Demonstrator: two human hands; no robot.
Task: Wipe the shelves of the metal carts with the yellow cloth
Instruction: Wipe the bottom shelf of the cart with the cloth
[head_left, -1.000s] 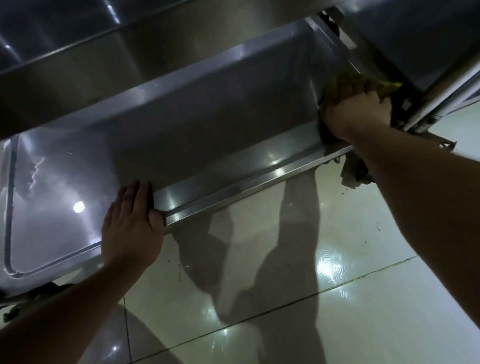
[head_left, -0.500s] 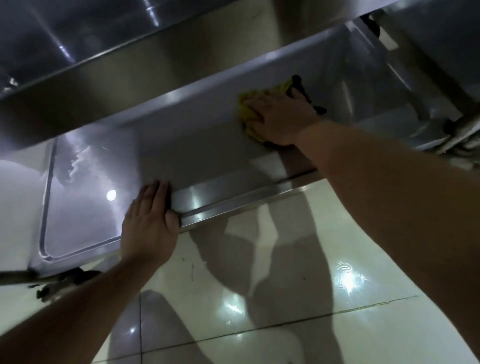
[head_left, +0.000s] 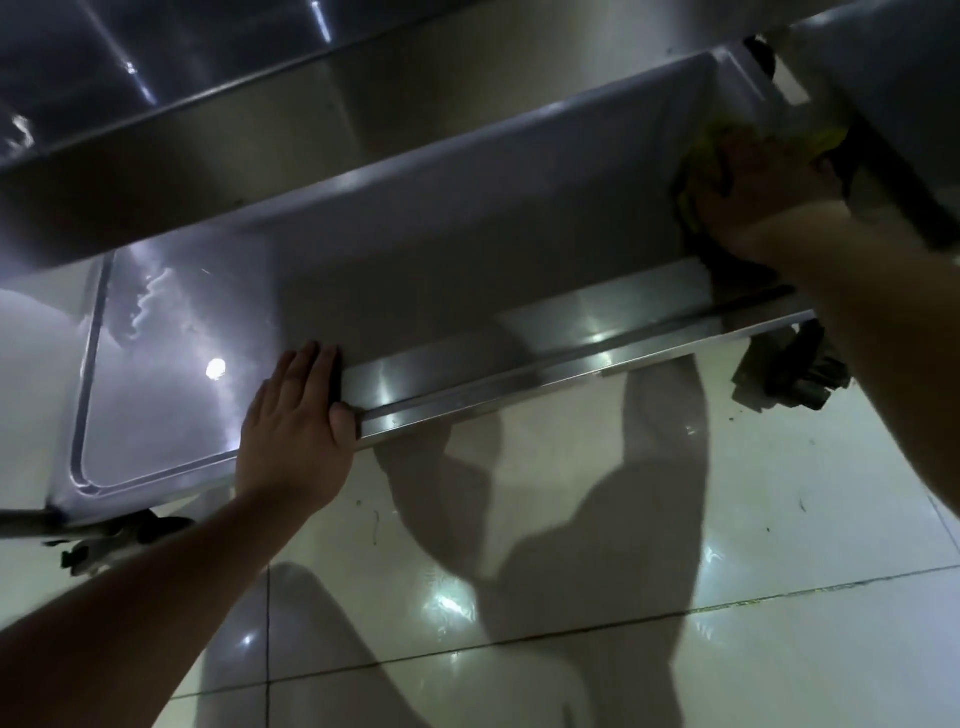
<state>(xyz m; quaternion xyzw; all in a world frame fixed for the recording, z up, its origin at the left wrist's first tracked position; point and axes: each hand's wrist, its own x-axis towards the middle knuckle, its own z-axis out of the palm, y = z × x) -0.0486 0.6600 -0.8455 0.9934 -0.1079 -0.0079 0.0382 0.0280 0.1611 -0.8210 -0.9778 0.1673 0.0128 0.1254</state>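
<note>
Left hand (head_left: 293, 421): flat on the shelf (head_left: 467, 270) at its front edge, left of middle, fingers straight, thumb over the lip, holding nothing. Shelf: lower tier of the cart, bare metal. Cloth (head_left: 698, 171): yellow, at the shelf's right end, under the right hand (head_left: 758, 192), showing beyond its fingers and left side. Right grip: pressing the cloth; finger curl unclear. Caster (head_left: 789, 369): beneath the front right corner.

Yellow cloth (head_left: 701, 156) is showing bright against the silver-grey shelf (head_left: 467, 270) (glossy, streaked with white reflections), pale cream floor tiles (head_left: 571, 519) gleaming.
</note>
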